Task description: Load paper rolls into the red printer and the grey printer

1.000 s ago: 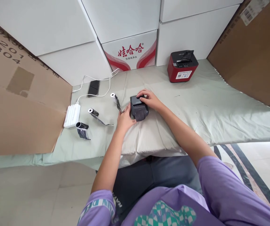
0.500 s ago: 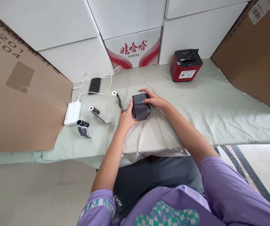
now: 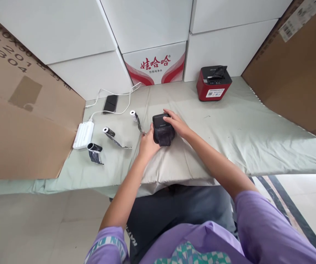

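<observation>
A small black portable printer (image 3: pixel 158 120) is between my hands near the middle of the table, with a dark strip of paper (image 3: pixel 164 137) hanging from its near side. My left hand (image 3: pixel 148 143) grips its left side, the thumb along the edge. From the right, my right hand (image 3: pixel 176 123) holds the upper right of it, fingers over the top. Left of my left hand are a white-ended paper roll (image 3: pixel 133 114) with its dark strip trailing toward my fingers, a second roll (image 3: pixel 109 132), and a wider black roll (image 3: pixel 94 147) with a loose end.
A white power bank (image 3: pixel 83 135) with a white cable lies at the left, near a black phone-like slab (image 3: pixel 110 104). A red and black printer (image 3: pixel 214 84) stands at the back right. White boxes (image 3: pixel 155 66) line the back; brown cartons (image 3: pixel 292 80) flank both sides.
The view has shifted slightly, so the scene sits a little lower. Both hands keep their hold on the black printer, which appears slightly more tipped toward me.
</observation>
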`<action>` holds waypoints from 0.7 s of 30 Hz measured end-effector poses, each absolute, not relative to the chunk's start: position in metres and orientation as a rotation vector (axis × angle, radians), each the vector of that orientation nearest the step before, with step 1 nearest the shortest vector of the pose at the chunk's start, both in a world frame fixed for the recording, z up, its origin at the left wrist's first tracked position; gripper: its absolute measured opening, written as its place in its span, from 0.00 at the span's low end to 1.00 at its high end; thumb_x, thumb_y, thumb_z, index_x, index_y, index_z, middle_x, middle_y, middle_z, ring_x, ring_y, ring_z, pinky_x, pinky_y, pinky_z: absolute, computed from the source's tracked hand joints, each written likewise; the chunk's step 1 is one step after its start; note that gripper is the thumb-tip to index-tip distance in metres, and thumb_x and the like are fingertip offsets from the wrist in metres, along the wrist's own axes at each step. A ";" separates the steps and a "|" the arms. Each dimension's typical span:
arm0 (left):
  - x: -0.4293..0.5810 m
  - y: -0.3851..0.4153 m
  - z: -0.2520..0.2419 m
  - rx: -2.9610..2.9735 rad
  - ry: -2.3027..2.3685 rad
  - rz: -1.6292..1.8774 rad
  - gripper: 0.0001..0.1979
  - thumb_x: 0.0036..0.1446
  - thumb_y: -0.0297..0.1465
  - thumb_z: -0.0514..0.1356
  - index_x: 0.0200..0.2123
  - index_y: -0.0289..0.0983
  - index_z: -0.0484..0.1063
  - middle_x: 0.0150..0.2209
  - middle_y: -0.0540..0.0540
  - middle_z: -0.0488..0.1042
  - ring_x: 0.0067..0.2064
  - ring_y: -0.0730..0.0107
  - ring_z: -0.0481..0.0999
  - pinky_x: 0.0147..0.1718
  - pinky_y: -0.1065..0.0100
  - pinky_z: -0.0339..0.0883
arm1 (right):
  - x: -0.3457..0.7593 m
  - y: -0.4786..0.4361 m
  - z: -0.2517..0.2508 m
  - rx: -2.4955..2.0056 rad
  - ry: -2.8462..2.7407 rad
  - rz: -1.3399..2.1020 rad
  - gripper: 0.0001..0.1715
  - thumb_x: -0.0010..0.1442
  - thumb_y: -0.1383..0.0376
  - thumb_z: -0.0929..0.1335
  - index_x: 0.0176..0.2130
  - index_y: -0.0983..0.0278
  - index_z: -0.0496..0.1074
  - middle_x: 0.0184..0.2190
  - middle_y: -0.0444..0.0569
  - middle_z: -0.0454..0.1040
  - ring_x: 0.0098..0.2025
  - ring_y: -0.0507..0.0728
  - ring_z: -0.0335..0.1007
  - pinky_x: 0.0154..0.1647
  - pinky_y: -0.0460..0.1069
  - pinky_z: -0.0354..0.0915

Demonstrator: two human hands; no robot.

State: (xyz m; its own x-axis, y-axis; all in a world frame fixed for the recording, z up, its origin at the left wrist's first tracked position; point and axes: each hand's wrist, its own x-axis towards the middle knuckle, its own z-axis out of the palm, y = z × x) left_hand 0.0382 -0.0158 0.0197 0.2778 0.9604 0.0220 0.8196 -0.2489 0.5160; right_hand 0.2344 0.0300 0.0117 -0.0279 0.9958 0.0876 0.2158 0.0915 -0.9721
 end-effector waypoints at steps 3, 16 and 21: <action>0.058 -0.033 0.029 2.104 1.571 0.525 0.55 0.60 0.36 0.66 0.80 0.43 0.35 0.62 0.39 0.79 0.59 0.45 0.81 0.58 0.52 0.74 | 0.251 0.015 0.026 -1.249 -1.433 0.986 0.32 0.65 0.44 0.68 0.64 0.52 0.73 0.68 0.49 0.69 0.75 0.67 0.54 0.79 0.66 0.44; 0.296 -0.025 0.028 2.455 1.104 0.453 0.57 0.55 0.49 0.72 0.78 0.33 0.48 0.67 0.30 0.72 0.73 0.42 0.65 0.75 0.48 0.44 | 0.475 -0.028 0.017 -1.424 -0.801 0.773 0.33 0.62 0.39 0.65 0.52 0.56 0.77 0.54 0.50 0.82 0.57 0.65 0.79 0.63 0.60 0.72; 0.293 -0.013 0.009 2.455 1.022 0.408 0.56 0.58 0.50 0.68 0.77 0.27 0.48 0.68 0.25 0.69 0.75 0.45 0.61 0.76 0.48 0.41 | 0.499 -0.018 0.011 -1.549 -0.894 0.777 0.35 0.64 0.36 0.63 0.54 0.57 0.77 0.56 0.55 0.82 0.60 0.67 0.77 0.65 0.64 0.70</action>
